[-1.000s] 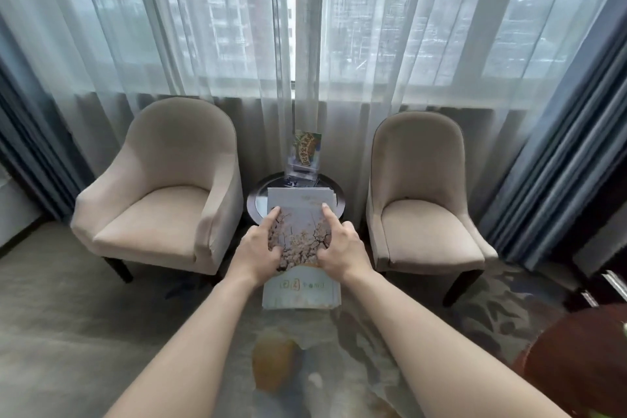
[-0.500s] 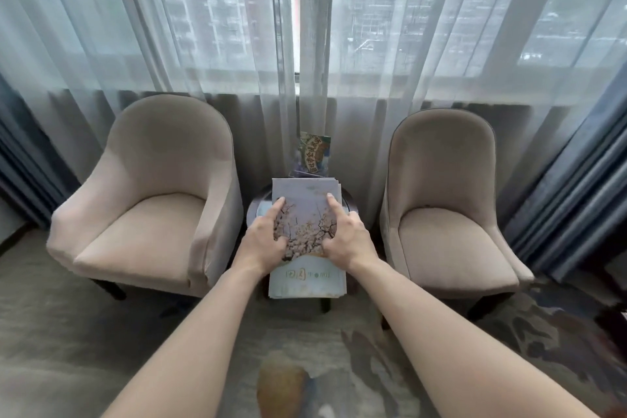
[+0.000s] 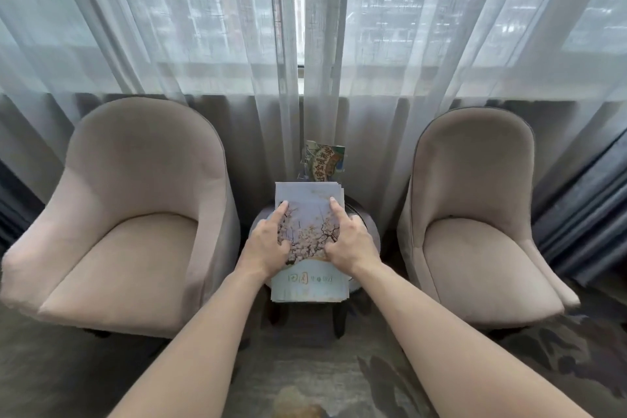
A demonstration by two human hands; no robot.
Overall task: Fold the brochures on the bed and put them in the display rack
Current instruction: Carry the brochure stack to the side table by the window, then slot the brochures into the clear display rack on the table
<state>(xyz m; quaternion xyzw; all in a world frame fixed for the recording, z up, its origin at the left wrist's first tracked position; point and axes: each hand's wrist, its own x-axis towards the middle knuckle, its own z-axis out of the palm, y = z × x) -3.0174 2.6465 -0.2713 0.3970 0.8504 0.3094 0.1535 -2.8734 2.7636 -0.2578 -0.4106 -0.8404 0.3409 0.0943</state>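
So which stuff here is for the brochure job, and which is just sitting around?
For the job:
- stack of brochures, held by the left hand and right hand
- display rack on the round side table, already holding a brochure

Just sitting around:
- left armchair
- right armchair
- sheer curtains
- patterned carpet

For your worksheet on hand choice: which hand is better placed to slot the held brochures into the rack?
Right, probably: the clear display rack stands nearer the right hand than the left hand on the pale-blue blossom-print brochure stack.
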